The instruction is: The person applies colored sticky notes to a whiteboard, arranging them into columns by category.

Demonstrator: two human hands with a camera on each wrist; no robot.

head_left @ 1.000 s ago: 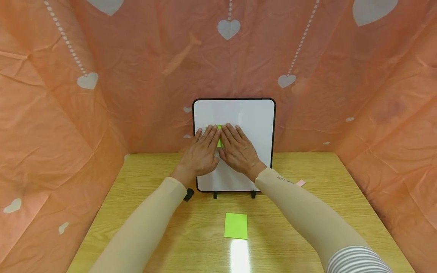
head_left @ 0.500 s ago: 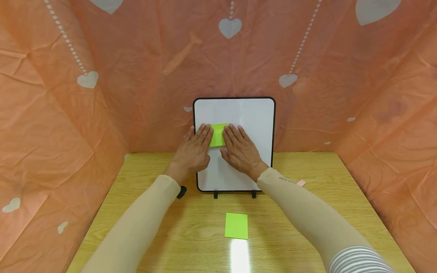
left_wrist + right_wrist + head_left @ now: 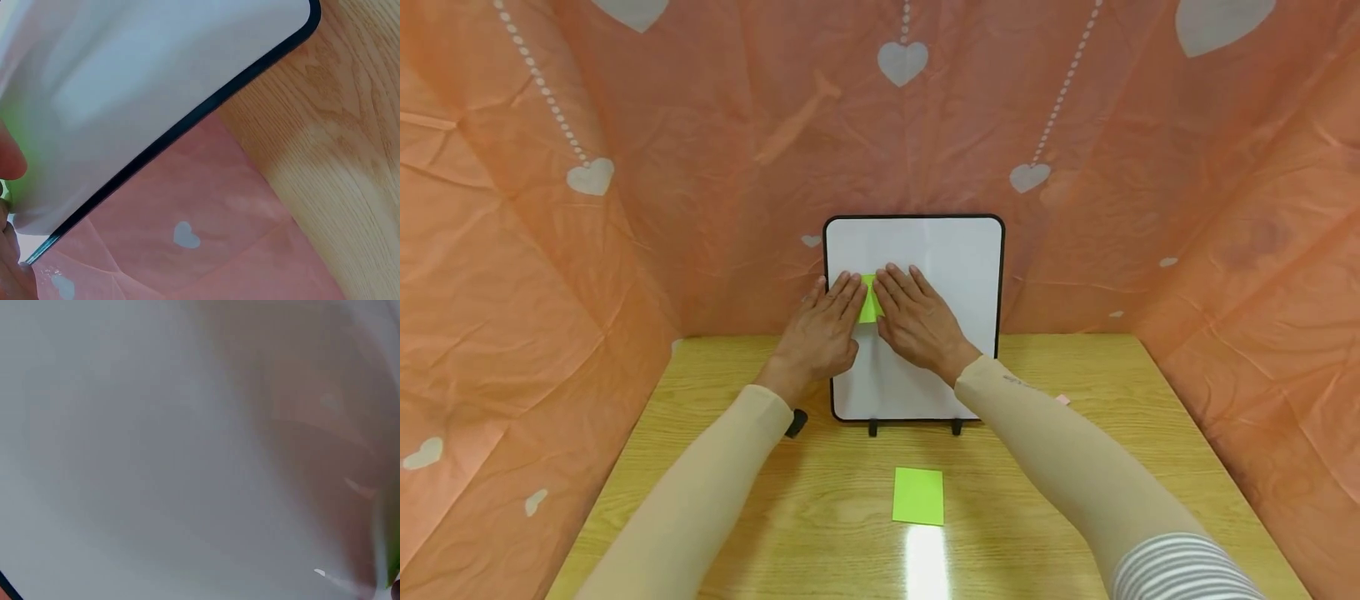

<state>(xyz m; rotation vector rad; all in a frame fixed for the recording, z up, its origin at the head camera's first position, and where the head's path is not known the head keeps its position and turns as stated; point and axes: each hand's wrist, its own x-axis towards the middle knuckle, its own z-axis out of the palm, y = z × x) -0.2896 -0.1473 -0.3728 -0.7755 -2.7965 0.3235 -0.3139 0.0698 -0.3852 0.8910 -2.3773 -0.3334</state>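
Observation:
A yellow-green sticky note lies against the left half of a white board with a black rim, which stands upright. My left hand rests its straight fingers over the note's left side. From the other side, my right hand presses flat fingers over the note's right part. Only a narrow strip of the note shows between the two hands. At the left edge of the left wrist view, part of a finger touches the green blur of the note. The right wrist view is mostly bare board.
On the wooden table, a pad of yellow-green sticky notes lies in front of the board. Small black feet hold the board up. A pink slip lies beyond the right forearm. Pink cloth with hearts hangs behind.
The left hand has slid left along the note, uncovering more of it. Then the right hand has moved a little left over the note's right part.

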